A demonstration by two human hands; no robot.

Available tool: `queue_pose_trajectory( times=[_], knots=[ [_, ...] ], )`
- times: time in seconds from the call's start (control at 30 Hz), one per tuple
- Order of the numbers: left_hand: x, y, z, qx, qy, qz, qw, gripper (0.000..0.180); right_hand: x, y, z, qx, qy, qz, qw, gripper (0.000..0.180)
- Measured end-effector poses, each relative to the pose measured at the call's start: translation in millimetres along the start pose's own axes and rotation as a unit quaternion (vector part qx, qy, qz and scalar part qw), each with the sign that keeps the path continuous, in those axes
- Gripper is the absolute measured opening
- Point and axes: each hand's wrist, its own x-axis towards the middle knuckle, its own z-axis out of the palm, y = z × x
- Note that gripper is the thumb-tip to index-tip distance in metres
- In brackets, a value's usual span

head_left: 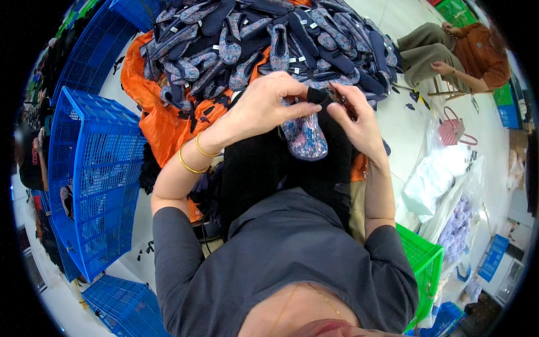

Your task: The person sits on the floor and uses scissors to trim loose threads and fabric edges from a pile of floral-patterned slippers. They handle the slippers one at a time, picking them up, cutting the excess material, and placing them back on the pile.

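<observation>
Near: the floral fabric slipper (305, 136) sits over the person's dark lap, centre of frame, sole edge toward the body, held between both hands. Judged light and soft: the upper looks like thin patterned cloth and the body of it likely bends easily; not fragile, not slippery. Best hold is probably at the collar or heel rim, where the cloth is doubled, with the other hand steadying the toe.

Left hand (264, 104): fingers curled over the far end of the slipper, thumb and fingertips pinching the cloth at its opening. Closed in a grasp on it. Two gold bangles (193, 159) on that wrist.

Right hand (355, 115): fingers bent, pinching a small dark piece (337, 95) at the slipper's top edge; what that piece is cannot be told.

Left: blue plastic crate (90, 174), on its side. Right, near: green crate (422, 264).

Far: heap of matching slippers (269, 42) on an orange sheet (160, 121). Far right: a seated person (455, 56).
</observation>
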Motion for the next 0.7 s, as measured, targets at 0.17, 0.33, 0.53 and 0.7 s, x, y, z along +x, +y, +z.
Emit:
queue_pose_trajectory(
  times=[0.17, 0.33, 0.53, 0.7],
  knots=[
    [22, -1, -9, -0.003, -0.021, 0.039, 0.999, 0.031, -14, 7, 0, 0.164, -0.031, 0.057, 0.984, 0.035],
    [35, -8, -16, -0.058, -0.105, -0.036, 0.992, 0.033, -2, 1, -3, 0.108, -0.069, 0.033, 0.991, 0.030],
    [41, -9, -18, -0.124, -0.135, -0.064, 0.981, 0.022, 23, -13, -12, 0.053, -0.137, -0.002, 0.989, 0.031],
    [42, -7, -19, -0.143, -0.146, -0.084, 0.975, 0.022, 36, -12, -15, 0.025, -0.174, -0.016, 0.984, 0.036]
  ],
)
